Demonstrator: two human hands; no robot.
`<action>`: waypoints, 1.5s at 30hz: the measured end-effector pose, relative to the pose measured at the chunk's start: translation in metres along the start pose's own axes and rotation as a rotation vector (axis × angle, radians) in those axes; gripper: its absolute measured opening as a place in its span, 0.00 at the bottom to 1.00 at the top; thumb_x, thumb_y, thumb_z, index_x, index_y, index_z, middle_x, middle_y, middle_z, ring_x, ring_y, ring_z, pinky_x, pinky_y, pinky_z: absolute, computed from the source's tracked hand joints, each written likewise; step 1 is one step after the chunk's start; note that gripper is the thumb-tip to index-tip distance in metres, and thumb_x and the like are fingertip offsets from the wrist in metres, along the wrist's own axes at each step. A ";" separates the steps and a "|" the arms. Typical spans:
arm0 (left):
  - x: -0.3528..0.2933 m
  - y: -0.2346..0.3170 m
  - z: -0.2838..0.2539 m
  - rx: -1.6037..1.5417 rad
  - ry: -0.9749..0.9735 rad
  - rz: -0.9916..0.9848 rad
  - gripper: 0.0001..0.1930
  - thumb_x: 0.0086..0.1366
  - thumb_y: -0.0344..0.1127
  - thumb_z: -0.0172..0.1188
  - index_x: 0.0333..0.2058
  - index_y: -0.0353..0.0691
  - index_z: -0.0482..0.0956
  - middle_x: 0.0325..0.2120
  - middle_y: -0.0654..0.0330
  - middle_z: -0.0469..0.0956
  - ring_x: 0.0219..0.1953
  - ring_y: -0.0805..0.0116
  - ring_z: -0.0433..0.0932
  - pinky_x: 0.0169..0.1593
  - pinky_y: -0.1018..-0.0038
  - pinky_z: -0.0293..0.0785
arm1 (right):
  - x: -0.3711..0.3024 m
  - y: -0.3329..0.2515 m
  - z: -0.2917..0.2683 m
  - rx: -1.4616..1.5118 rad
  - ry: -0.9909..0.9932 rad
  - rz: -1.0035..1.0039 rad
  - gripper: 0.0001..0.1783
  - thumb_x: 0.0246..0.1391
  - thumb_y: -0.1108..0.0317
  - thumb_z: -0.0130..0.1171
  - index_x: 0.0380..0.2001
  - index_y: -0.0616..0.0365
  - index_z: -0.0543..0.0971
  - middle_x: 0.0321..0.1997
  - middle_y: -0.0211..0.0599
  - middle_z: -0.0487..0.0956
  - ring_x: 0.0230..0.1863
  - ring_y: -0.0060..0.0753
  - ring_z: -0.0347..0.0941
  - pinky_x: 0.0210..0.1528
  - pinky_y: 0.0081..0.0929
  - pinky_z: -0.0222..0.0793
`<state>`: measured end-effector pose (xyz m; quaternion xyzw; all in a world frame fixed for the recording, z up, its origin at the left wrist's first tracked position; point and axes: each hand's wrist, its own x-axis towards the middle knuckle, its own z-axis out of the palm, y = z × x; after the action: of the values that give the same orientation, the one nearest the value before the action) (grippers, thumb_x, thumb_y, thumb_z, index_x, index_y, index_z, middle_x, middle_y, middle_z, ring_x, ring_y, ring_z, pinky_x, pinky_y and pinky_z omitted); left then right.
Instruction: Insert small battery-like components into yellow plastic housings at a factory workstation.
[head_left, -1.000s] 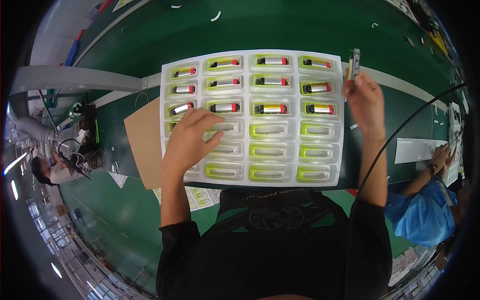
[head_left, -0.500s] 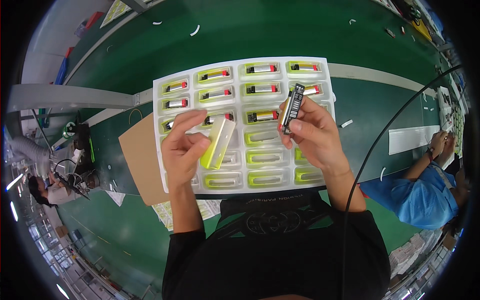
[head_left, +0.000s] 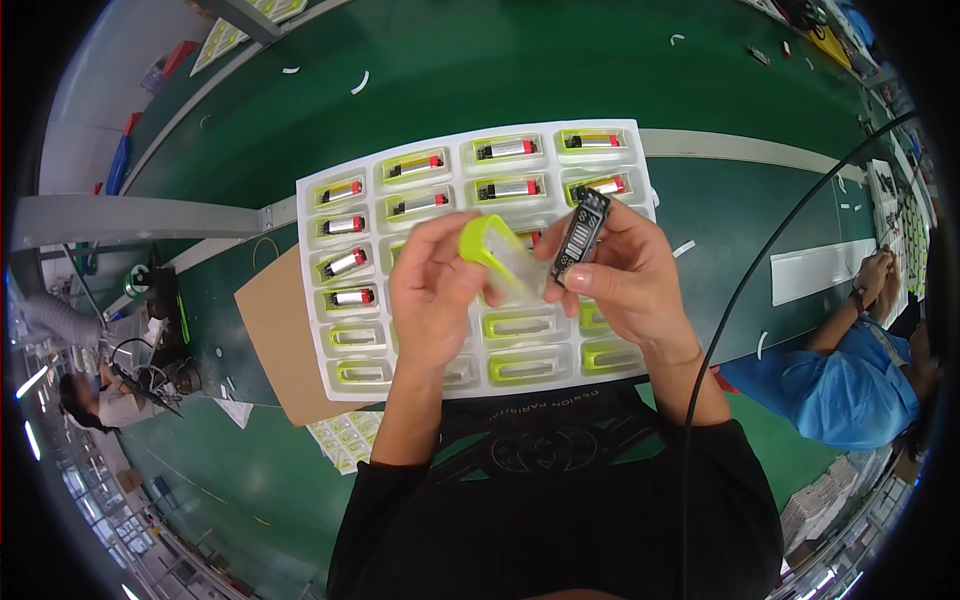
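Between the fingers of my left hand [head_left: 430, 290] is a small clear plastic case with a yellow-green rim [head_left: 484, 238], tilted, its lower end blurred. My right hand [head_left: 638, 285] pinches a slim black circuit board module [head_left: 582, 238] with light printed markings, thumb on its lower end. Case and module are close together above a white moulded tray [head_left: 374, 205]. Rows of similar yellow-green cases lie in the tray's pockets. Several hold a silver battery with a red end [head_left: 508, 149]; nearer ones, such as this case [head_left: 520, 325], show no battery. My hands hide the tray's middle.
Brown cardboard [head_left: 270, 330] lies under the tray's left side on the green table [head_left: 460, 60]. A black cable [head_left: 765, 270] crosses on the right. A co-worker in blue [head_left: 840, 390] works at the far right beside a white sheet [head_left: 815, 270]. Another person [head_left: 95, 395] is at the left.
My left hand has moved right and tipped the case, bringing it nearer the module. The module's printed face has turned more toward me. The view has shifted slightly.
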<state>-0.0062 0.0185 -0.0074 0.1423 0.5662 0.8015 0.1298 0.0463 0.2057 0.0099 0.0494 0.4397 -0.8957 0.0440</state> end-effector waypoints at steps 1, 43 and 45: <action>0.000 0.002 0.002 0.026 0.068 -0.026 0.20 0.67 0.39 0.55 0.53 0.34 0.68 0.30 0.62 0.76 0.32 0.70 0.75 0.33 0.74 0.77 | -0.004 -0.006 -0.003 -0.086 -0.002 0.000 0.17 0.49 0.81 0.67 0.43 0.65 0.74 0.39 0.38 0.79 0.36 0.20 0.76 0.33 0.19 0.73; 0.004 0.010 0.012 -0.035 -0.033 0.208 0.15 0.61 0.38 0.65 0.39 0.34 0.74 0.34 0.47 0.78 0.15 0.71 0.73 0.18 0.78 0.69 | -0.022 -0.011 -0.005 -0.251 -0.044 -0.365 0.17 0.51 0.85 0.62 0.47 0.68 0.80 0.40 0.44 0.81 0.39 0.29 0.81 0.40 0.21 0.78; 0.006 0.011 0.010 -0.061 -0.098 0.217 0.14 0.61 0.37 0.65 0.40 0.34 0.74 0.34 0.47 0.78 0.15 0.71 0.73 0.19 0.78 0.69 | -0.021 -0.012 -0.006 -0.237 -0.062 -0.343 0.17 0.50 0.85 0.63 0.46 0.69 0.80 0.40 0.43 0.80 0.39 0.29 0.80 0.41 0.21 0.79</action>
<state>-0.0085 0.0254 0.0066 0.2377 0.5156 0.8198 0.0744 0.0656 0.2185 0.0188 -0.0595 0.5423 -0.8332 -0.0902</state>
